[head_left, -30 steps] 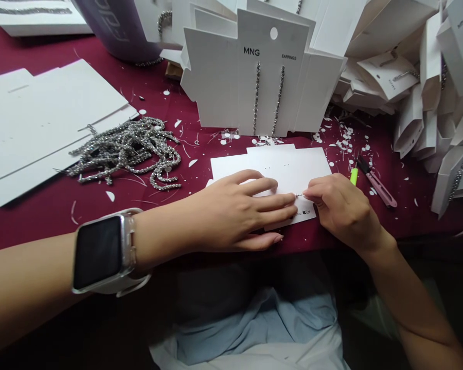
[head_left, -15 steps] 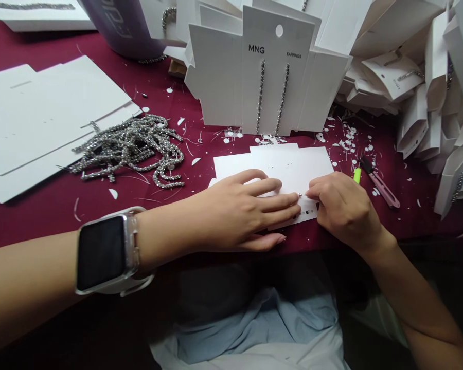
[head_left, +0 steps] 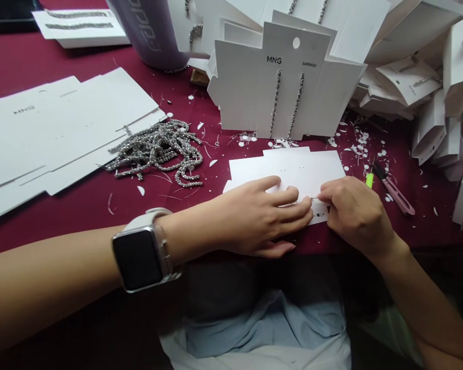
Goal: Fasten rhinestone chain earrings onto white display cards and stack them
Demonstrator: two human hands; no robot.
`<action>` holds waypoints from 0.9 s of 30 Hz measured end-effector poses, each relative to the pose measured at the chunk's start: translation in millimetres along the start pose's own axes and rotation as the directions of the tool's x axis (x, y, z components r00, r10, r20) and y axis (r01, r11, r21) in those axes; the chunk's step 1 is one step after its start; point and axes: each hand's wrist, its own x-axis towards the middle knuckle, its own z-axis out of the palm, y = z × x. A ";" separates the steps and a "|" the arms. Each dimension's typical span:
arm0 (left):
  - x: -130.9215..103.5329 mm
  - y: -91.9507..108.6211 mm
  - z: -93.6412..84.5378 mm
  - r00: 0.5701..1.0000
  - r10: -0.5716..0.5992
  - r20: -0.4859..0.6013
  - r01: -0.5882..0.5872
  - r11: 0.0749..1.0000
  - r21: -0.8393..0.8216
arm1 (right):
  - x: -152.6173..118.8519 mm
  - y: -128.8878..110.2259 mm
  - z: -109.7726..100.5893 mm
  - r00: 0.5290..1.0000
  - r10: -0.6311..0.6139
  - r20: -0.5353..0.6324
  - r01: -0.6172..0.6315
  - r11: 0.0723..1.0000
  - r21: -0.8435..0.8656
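A white earring card (head_left: 306, 174) lies face down or nearly flat at the table's front edge, with a few tiny holes in it. My left hand (head_left: 268, 218) rests on its lower part, fingers spread and slightly bent. At the card's lower right, my right hand (head_left: 357, 213) is closed in a pinch. Between my hands shows a short bit of a silvery earring (head_left: 314, 197), its end at my right fingertips; the rest is hidden. Behind, a standing card (head_left: 250, 92) printed "MNG" carries two hanging glittery strands.
A heap of silvery strands (head_left: 158, 149) lies left beside stacked flat cards (head_left: 73, 128). A pink cutter (head_left: 395, 190) and a yellow-green object (head_left: 369, 180) lie right of my right hand. Folded cards (head_left: 428, 128) pile up at right; a purple cup (head_left: 150, 36) stands behind. Paper scraps dot the cloth.
The camera view has turned left, so everything sits further right in the picture. Both hands stay at the same place on the card; my left fingers look slightly more bent.
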 end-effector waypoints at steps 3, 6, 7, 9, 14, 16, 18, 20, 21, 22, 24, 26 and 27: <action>0.4 -0.1 -0.4 1.000 0.005 0.001 -0.005 1.000 0.004 | 0.6 -0.4 -0.2 1.000 -0.009 0.005 0.009 1.000 -0.023; 1.0 -0.1 -0.8 1.000 0.017 0.011 -0.017 1.000 0.006 | 1.4 -0.6 0.0 1.000 -0.025 0.016 0.026 0.998 -0.052; 1.3 -0.1 -1.1 1.000 0.025 0.018 -0.025 1.000 0.008 | 1.5 -0.7 0.3 0.999 -0.024 0.021 0.026 0.998 -0.056; 2.3 -0.1 -2.1 0.999 0.044 0.031 -0.045 0.999 0.016 | 1.3 -0.7 1.0 0.999 -0.014 0.028 0.016 0.999 -0.046; 9.2 -1.0 -9.4 0.990 0.119 0.081 -0.126 0.988 0.084 | -2.1 0.7 2.1 0.997 0.075 0.011 -0.076 0.990 0.116; 14.2 -2.2 -14.2 0.980 0.145 0.135 -0.161 0.981 0.112 | -3.8 1.8 1.2 0.992 0.123 0.008 -0.122 0.970 0.213; 19.3 -3.8 -18.6 0.967 0.170 0.190 -0.193 0.975 0.111 | -5.2 3.0 -0.5 0.989 0.146 0.008 -0.143 0.953 0.268; 22.9 -5.3 -20.9 0.957 0.196 0.215 -0.218 0.972 0.085 | -6.5 4.0 -2.2 0.989 0.148 0.009 -0.144 0.947 0.286; 23.9 -5.8 -21.0 0.955 0.210 0.211 -0.229 0.971 0.071 | -7.1 4.4 -2.8 0.990 0.140 0.010 -0.137 0.949 0.283; 24.3 -6.2 -20.4 0.954 0.220 0.201 -0.237 0.970 0.062 | -7.8 4.6 -3.2 0.992 0.128 0.011 -0.126 0.954 0.274; 23.7 -6.7 -17.9 0.958 0.227 0.177 -0.240 0.969 0.060 | -9.0 4.7 -3.6 0.995 0.096 0.014 -0.096 0.967 0.238; 22.3 -7.4 -14.8 0.962 0.232 0.141 -0.243 0.968 0.062 | -9.8 4.1 -3.8 0.998 0.062 0.019 -0.065 0.981 0.185; 21.6 -7.9 -13.5 0.964 0.238 0.117 -0.246 0.967 0.061 | -10.1 3.7 -4.0 0.999 0.049 0.023 -0.052 0.986 0.157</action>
